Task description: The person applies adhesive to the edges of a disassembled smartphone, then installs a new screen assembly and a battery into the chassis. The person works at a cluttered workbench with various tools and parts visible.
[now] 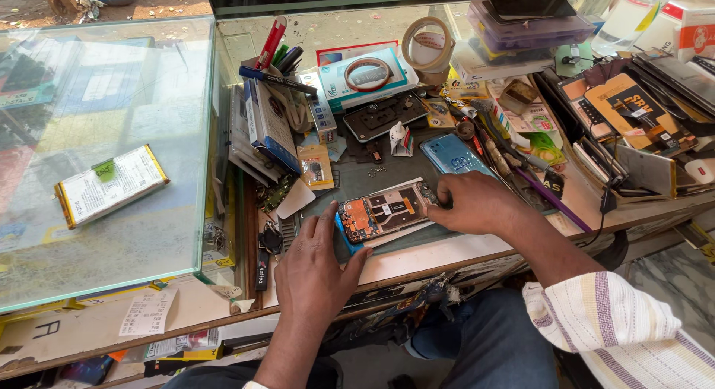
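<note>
An opened smartphone [383, 212] lies back-off on a dark work mat [357, 176], its orange and black circuit boards showing. My left hand [316, 266] grips its near-left end, thumb and fingers on either side of the blue frame. My right hand [477, 203] presses down on the phone's right end with fingers curled. A blue back cover [453, 154] lies just beyond my right hand. Another black phone frame [383, 115] rests farther back on the mat.
A glass counter [112, 232] on the left carries a flat battery [108, 184]. Boxes [268, 124], pens [279, 57], tape rolls [428, 46], tools [506, 154] and phone-part packages [633, 113] crowd the bench behind and to the right. A wooden front edge [447, 258] runs below the mat.
</note>
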`<state>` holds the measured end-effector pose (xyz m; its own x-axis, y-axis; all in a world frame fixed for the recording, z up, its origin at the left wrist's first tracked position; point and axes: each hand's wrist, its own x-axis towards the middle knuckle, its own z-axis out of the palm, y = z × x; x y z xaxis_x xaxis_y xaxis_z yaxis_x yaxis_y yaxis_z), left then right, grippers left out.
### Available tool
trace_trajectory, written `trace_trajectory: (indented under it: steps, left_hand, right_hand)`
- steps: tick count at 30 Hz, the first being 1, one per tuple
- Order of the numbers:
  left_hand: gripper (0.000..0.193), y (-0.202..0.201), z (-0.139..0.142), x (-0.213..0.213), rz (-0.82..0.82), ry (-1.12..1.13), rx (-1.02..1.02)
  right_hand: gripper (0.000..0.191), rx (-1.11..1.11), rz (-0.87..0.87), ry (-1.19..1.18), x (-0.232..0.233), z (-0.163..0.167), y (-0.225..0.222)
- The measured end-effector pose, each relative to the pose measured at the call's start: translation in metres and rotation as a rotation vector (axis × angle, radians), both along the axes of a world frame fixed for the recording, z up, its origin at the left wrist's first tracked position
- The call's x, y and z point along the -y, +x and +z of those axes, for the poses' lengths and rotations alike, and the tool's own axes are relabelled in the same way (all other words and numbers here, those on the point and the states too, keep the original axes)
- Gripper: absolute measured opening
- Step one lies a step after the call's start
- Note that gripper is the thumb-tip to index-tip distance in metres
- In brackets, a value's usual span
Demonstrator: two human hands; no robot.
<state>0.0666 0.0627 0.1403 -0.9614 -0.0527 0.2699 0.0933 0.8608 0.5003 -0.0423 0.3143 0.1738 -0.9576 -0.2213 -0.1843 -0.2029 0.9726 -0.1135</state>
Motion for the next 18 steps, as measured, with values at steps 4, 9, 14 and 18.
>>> trace_trajectory:
  steps: [4, 9, 14, 18]
  left_hand:
    - [0.093, -0.002, 0.005, -0.004, -0.035, -0.015, -0.025]
    - [0.096, -0.018, 0.016, -0.006, -0.059, -0.076, 0.176]
    - [0.089, -0.029, 0.018, -0.002, -0.088, -0.091, 0.205]
    - [0.091, -0.035, 0.017, -0.002, -0.095, -0.138, 0.258]
  right_hand:
    - [0.046, -0.023, -0.066, -0.184, -0.011, -0.003, 0.009]
    - [0.039, -0.128, -0.065, -0.347, -0.024, -0.011, 0.012]
    - [0.06, -0.111, 0.1, -0.415, -0.032, -0.016, 0.008]
    - [0.065, -0.072, 0.129, -0.354, -0.031, -0.019, 0.008]
